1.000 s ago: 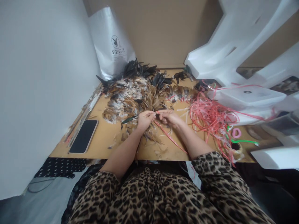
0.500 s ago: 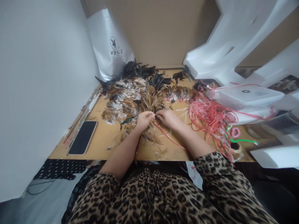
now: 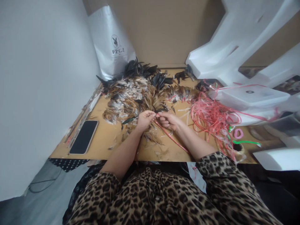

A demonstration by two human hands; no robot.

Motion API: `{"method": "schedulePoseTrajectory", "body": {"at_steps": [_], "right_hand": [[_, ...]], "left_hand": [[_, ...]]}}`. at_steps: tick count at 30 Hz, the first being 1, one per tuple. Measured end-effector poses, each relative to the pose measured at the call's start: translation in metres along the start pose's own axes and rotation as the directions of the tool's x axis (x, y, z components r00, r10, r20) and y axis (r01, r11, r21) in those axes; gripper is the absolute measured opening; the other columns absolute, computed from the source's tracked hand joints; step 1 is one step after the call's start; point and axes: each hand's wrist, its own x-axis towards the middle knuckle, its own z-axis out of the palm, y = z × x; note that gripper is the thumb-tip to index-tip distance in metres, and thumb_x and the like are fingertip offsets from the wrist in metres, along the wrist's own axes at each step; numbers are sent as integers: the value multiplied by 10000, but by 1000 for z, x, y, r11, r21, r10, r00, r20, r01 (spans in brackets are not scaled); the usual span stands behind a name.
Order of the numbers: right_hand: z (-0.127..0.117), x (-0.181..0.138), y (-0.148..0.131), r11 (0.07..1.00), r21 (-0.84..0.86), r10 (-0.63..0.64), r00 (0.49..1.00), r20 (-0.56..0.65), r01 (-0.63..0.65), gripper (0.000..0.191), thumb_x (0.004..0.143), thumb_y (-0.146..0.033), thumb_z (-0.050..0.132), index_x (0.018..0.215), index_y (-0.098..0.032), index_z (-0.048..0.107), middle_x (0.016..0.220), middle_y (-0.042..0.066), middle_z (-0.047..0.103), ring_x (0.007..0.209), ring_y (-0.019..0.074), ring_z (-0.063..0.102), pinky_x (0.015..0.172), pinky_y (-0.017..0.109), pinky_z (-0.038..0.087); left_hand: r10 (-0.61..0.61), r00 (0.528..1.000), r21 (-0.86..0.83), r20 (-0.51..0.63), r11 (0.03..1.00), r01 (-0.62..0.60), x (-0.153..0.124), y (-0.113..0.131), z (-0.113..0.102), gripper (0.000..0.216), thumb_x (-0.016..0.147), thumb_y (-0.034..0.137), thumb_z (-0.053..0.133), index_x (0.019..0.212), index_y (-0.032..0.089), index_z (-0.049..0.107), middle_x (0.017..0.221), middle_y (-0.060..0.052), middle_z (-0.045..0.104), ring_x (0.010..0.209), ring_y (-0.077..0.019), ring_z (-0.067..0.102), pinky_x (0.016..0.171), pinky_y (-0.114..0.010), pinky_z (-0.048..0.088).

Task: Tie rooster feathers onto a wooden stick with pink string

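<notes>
Fingers pinched together, my left hand (image 3: 144, 121) grips the base of a fanned bunch of brown feathers (image 3: 152, 99) that points away from me. A dark green-black feather (image 3: 129, 120) sticks out to its left. My right hand (image 3: 170, 120) almost meets the left one, thumb and forefinger closed on a red plastic strip (image 3: 172, 137) at the base of the bunch. The strip's loose part trails toward the table's front edge, near my right forearm. Exactly how the strip passes round the quills is too small to see.
Loose brown and black feathers (image 3: 131, 86) heap behind my hands. A tangle of red strips (image 3: 206, 114) lies right, beside white foam pieces (image 3: 253, 95), a pink ring (image 3: 238, 133) and a green strip (image 3: 247, 142). A phone (image 3: 83, 137) lies left; a silver bag (image 3: 110, 43) stands behind.
My right hand has rolled so its curled fingers show, still pinching close to the bunch's base. My left hand keeps its place. The view has shifted slightly.
</notes>
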Motion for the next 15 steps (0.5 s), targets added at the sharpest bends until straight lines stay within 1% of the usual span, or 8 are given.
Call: {"method": "schedulePoseTrajectory", "body": {"at_steps": [2, 4, 6, 9, 10, 12, 15], "right_hand": [[1, 0, 2, 995, -104, 1, 998, -69, -8, 351, 746, -483, 615, 748, -134, 575, 404, -110, 249, 323, 16, 139, 321, 158, 72], [0, 0, 3, 971, -238, -23, 994, -106, -3, 429, 699, -558, 639, 711, -133, 584, 378, -110, 252, 313, 16, 137, 324, 175, 63], [-1, 0, 3, 923, -383, -94, 985, -141, 33, 428, 635, -548, 697, 666, -135, 589, 359, -105, 279, 309, 17, 155, 329, 193, 66], [-2, 2, 5, 828, -551, -254, 946, -204, 103, 395, 589, -503, 732, 624, -128, 611, 383, -79, 391, 331, 18, 231, 348, 203, 119], [-2, 2, 5, 813, -570, -286, 934, -214, 118, 389, 593, -499, 725, 626, -126, 622, 397, -73, 417, 341, 18, 251, 355, 202, 138], [-2, 2, 6, 822, -550, -305, 929, -210, 146, 370, 624, -488, 699, 645, -125, 631, 403, -69, 432, 341, 23, 267, 357, 203, 160], [-3, -1, 7, 892, -430, -247, 947, -204, 141, 311, 671, -439, 671, 710, -133, 628, 426, -61, 467, 313, 30, 257, 333, 207, 147]], "left_hand": [[-5, 1000, -2, 12, 1000, 5, -1, 1, 0, 236, 596, 314, 736, 710, 137, 629, 545, 4, 617, 473, -71, 511, 500, -210, 403], [-14, 999, 4, 31, 1000, 14, -1, 3, 0, 226, 599, 301, 731, 713, 134, 631, 549, -3, 627, 480, -78, 524, 503, -212, 406], [-16, 999, 8, 42, 1000, 16, -2, 4, 0, 217, 599, 293, 728, 709, 131, 634, 541, -2, 623, 477, -77, 522, 501, -210, 404], [-17, 999, 8, 40, 1000, 17, -1, 5, 0, 212, 595, 292, 728, 698, 130, 638, 543, 0, 618, 470, -70, 508, 498, -208, 403], [-18, 999, 9, 41, 1000, 18, -1, 5, 0, 213, 593, 292, 729, 696, 130, 638, 550, -1, 619, 469, -68, 505, 497, -208, 402], [-15, 999, 12, 45, 1000, 15, -1, 4, -1, 213, 595, 292, 728, 700, 129, 641, 562, -2, 621, 470, -66, 500, 497, -209, 400], [-11, 999, 14, 44, 1000, 11, -1, 3, -1, 208, 602, 289, 722, 709, 131, 642, 565, 3, 617, 471, -64, 495, 498, -209, 398]]}}
